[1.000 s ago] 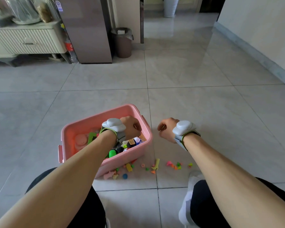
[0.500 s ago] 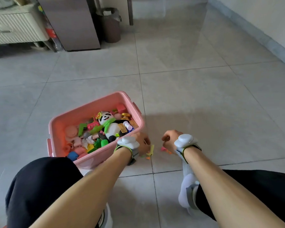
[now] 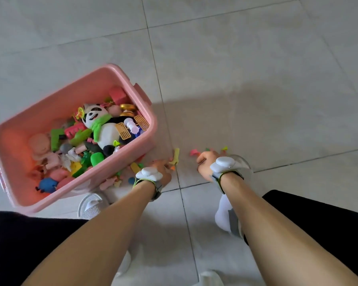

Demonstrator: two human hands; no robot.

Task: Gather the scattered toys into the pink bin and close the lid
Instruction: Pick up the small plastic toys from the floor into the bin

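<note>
While set on pale grey floor tiles (image 3: 256, 69), lidless: pink rectangular plastic bin (image 3: 50, 112), upper left of view, heaped with mixed toys. Inside, toward its right end: black-and-white plush panda with green scarf (image 3: 103, 129), lying on its back. Below the bin's near right corner: left hand (image 3: 161, 168), white wrist device, fingers curled down among small scattered pieces; what it grips cannot be told. Just right of it, on the floor: yellow toy piece (image 3: 175, 155). Further right: right hand (image 3: 205, 162), fingers curled, contents hidden. Beside its knuckles: small pink toy piece (image 3: 193, 152).
</note>
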